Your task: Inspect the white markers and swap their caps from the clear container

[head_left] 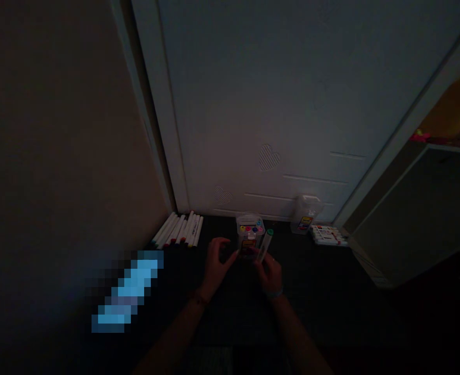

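A clear plastic marker case (pixel 250 237) stands upright in front of me, with several markers in it showing yellow, pink, blue and purple ends. My right hand (pixel 269 273) is closed on a white marker (pixel 265 246), its green end tilted up just right of the case. At the case's left side is my left hand (pixel 216 264), fingers curved and apart, the thumb close to the case's lower front. Whether that thumb touches the case I cannot tell in the dim light.
On the dark table (pixel 238 312), a row of white markers (pixel 181 230) lies at the back left. A second clear case (pixel 305 214) stands at the back right, beside a flat pile of markers (pixel 329 235). A bright pixelated patch lies at left. A pale panel (pixel 253 104) rises behind.
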The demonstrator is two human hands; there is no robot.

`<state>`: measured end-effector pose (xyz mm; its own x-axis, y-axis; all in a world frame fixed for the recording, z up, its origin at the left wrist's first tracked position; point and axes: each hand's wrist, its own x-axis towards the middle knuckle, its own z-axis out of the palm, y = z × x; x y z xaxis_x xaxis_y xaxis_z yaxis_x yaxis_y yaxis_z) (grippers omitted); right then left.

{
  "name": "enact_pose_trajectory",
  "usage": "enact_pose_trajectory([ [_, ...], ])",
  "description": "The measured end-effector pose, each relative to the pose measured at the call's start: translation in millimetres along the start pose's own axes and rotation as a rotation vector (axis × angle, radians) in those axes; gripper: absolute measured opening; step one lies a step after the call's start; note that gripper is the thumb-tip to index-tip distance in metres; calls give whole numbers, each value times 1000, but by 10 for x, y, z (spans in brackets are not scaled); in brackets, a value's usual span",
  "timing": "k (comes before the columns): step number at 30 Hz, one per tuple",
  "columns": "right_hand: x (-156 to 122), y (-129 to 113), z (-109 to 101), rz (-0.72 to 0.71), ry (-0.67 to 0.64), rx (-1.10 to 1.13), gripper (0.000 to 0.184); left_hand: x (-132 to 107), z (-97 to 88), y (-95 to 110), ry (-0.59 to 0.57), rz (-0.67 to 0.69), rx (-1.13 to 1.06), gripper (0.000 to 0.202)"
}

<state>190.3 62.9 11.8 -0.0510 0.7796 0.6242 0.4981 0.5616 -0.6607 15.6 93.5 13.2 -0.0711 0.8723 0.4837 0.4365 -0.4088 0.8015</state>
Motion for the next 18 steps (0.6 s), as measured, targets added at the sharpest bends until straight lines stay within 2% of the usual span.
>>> enact_pose_trajectory([
  [2,-9,32,-9,30,129,12,35,0,63,-43,-39,12,-16,56],
  [4,-8,48,-18,72,257,21,37,-4,109,-74,-141,0,-35,72],
  [8,18,25,-57,201,449,63,39,2,121,-87,-321,-20,-33,78],
  [12,45,3,-87,290,584,78,36,11,95,-65,-365,-6,34,82],
  [18,62,60,-83,287,669,64,34,35,149,-111,-330,24,161,89],
])
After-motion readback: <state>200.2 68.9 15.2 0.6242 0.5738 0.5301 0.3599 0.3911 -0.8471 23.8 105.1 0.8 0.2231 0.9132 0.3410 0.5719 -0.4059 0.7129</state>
